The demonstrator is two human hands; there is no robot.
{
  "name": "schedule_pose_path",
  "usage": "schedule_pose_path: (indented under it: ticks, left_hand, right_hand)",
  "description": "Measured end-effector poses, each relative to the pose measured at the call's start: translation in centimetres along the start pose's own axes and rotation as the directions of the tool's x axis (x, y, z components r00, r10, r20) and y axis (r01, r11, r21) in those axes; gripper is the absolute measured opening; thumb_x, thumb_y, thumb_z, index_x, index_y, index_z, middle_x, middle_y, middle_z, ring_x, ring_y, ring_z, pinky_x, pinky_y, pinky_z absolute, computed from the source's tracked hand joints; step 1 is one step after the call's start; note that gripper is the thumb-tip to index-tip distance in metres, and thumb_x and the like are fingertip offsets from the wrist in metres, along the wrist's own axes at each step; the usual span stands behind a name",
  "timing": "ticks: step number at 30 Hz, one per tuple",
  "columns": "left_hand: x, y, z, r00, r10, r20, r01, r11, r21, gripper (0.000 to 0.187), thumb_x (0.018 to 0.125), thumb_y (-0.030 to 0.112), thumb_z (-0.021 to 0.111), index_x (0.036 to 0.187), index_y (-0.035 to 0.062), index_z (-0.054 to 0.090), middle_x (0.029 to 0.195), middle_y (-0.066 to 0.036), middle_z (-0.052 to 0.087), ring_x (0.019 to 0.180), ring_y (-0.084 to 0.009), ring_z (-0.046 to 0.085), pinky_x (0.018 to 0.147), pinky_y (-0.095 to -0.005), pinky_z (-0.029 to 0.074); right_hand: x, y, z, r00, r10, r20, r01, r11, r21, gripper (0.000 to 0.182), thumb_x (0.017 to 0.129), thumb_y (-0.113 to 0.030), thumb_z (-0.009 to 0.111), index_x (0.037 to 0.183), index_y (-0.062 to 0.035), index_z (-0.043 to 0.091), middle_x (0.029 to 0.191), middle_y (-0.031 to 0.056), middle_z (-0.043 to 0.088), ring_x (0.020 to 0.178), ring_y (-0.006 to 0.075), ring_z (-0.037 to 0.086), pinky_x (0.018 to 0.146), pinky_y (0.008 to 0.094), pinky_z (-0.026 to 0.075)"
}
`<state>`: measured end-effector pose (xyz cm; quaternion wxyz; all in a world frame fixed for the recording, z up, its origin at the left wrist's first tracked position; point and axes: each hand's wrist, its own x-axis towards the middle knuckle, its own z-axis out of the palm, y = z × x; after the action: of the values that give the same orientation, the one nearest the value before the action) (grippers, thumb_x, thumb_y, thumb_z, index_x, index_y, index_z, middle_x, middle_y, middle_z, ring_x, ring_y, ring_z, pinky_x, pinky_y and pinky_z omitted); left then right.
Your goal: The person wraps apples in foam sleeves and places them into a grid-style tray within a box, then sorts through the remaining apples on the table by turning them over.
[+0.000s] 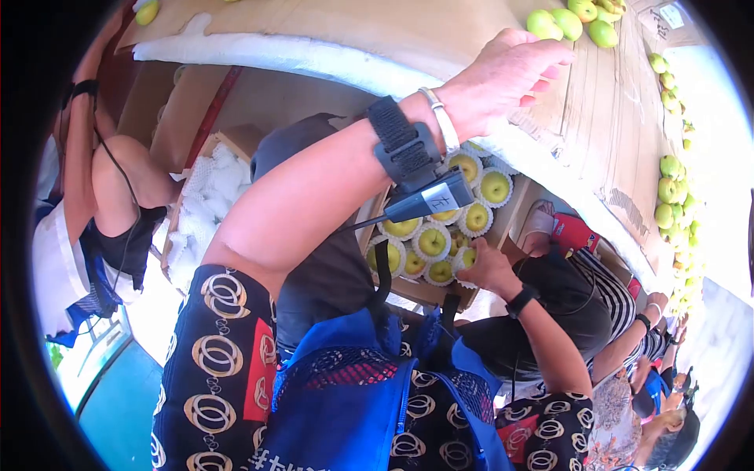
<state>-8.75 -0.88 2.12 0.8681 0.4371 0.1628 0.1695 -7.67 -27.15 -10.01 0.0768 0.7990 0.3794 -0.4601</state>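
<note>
hands: left (503, 74) released | right (488, 267) grasping wrapped pear (467, 259) | four loose pears (572, 22)

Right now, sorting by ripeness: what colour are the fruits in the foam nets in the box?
Yellow-green fruits in white foam nets, clearest in the head view.

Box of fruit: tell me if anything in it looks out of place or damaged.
Nothing stands out. The green fruit sit in white foam nets in neat rows inside the box. The right hand rests on the nearest fruit; the left hand reaches over the table above.
</note>
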Motion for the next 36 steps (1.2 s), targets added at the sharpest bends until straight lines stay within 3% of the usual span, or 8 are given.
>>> schedule_pose_path:
  ticks: [2,8,12,21,24,26,29,36]
  left_hand:
    - [0.1,0.3,0.0,1.000,-0.027,0.003,0.027,0.999,-0.035,0.045,0.077,0.037,0.062,0.109,0.0085,0.049,0.105,-0.009,0.053,0.096,-0.0170,0.048,0.084,-0.0325,0.038]
    - [0.2,0.2,0.2,0.998,-0.008,0.055,0.009,1.000,-0.026,0.042,0.076,0.037,0.062,0.106,0.0086,0.050,0.102,-0.008,0.053,0.093,-0.0169,0.049,0.082,-0.0320,0.038]
    - [0.1,0.1,0.4,0.999,-0.016,0.029,0.017,0.999,-0.041,0.042,0.077,0.037,0.061,0.105,0.0078,0.051,0.101,-0.008,0.054,0.093,-0.0167,0.049,0.082,-0.0317,0.038]
    - [0.3,-0.1,0.4,0.997,-0.037,0.073,0.037,0.999,0.000,0.039,0.079,0.034,0.061,0.105,0.0069,0.049,0.100,-0.007,0.056,0.093,-0.0151,0.050,0.082,-0.0311,0.038]
    - [0.3,0.0,0.3,0.997,-0.034,0.071,0.034,0.999,0.001,0.038,0.079,0.034,0.061,0.104,0.0068,0.050,0.100,-0.007,0.056,0.093,-0.0151,0.050,0.082,-0.0305,0.038]
    - [0.1,0.1,0.4,0.996,-0.054,0.066,0.053,0.999,0.011,0.036,0.079,0.033,0.060,0.102,0.0065,0.050,0.099,-0.007,0.056,0.093,-0.0153,0.050,0.082,-0.0304,0.038]
    - [0.2,0.1,0.3,0.995,-0.051,0.086,0.047,0.998,0.048,0.034,0.080,0.033,0.059,0.101,0.0064,0.051,0.099,-0.006,0.056,0.093,-0.0152,0.051,0.082,-0.0302,0.039]
    - [0.0,0.0,0.5,0.994,-0.065,0.088,0.058,0.995,0.078,0.030,0.081,0.031,0.057,0.099,0.0068,0.052,0.099,-0.005,0.057,0.093,-0.0149,0.051,0.081,-0.0295,0.039]
  right_hand:
    - [1.2,0.6,1.6,0.995,0.098,-0.035,-0.099,0.995,-0.022,0.075,0.058,-0.040,0.070,0.113,0.0017,0.042,0.096,0.0250,0.059,0.093,0.0372,0.058,0.082,0.0402,0.045]
    - [2.9,1.4,4.1,0.974,0.102,-0.200,-0.093,0.994,0.052,0.068,0.059,-0.036,0.073,0.105,0.0024,0.040,0.098,0.0255,0.054,0.090,0.0394,0.057,0.080,0.0437,0.047]
    - [3.4,0.7,5.3,0.968,0.145,-0.204,-0.149,0.989,-0.004,0.067,0.059,-0.034,0.073,0.104,0.0022,0.039,0.097,0.0252,0.053,0.090,0.0391,0.057,0.079,0.0434,0.047]
    - [3.1,0.9,6.7,0.931,0.166,-0.326,-0.126,0.982,0.140,0.069,0.058,-0.025,0.077,0.107,-0.0001,0.035,0.103,0.0247,0.049,0.090,0.0410,0.055,0.079,0.0446,0.047]
    - [3.9,1.2,7.3,0.879,0.169,-0.447,-0.054,0.964,0.259,0.075,0.055,-0.024,0.078,0.110,0.0024,0.033,0.103,0.0273,0.048,0.094,0.0409,0.053,0.081,0.0440,0.046]
    - [4.1,1.6,7.4,0.833,0.135,-0.536,0.030,0.957,0.288,0.074,0.059,-0.026,0.076,0.114,-0.0023,0.032,0.109,0.0245,0.045,0.099,0.0416,0.051,0.082,0.0448,0.045]
    - [3.6,1.1,7.6,0.874,0.195,-0.445,-0.046,0.945,0.324,0.073,0.061,-0.025,0.075,0.115,-0.0020,0.032,0.110,0.0234,0.046,0.101,0.0404,0.050,0.084,0.0431,0.044]
    - [3.9,1.6,8.0,0.827,0.065,-0.559,0.048,0.981,0.186,0.071,0.063,-0.024,0.073,0.117,-0.0016,0.032,0.112,0.0217,0.046,0.101,0.0386,0.050,0.084,0.0412,0.043]
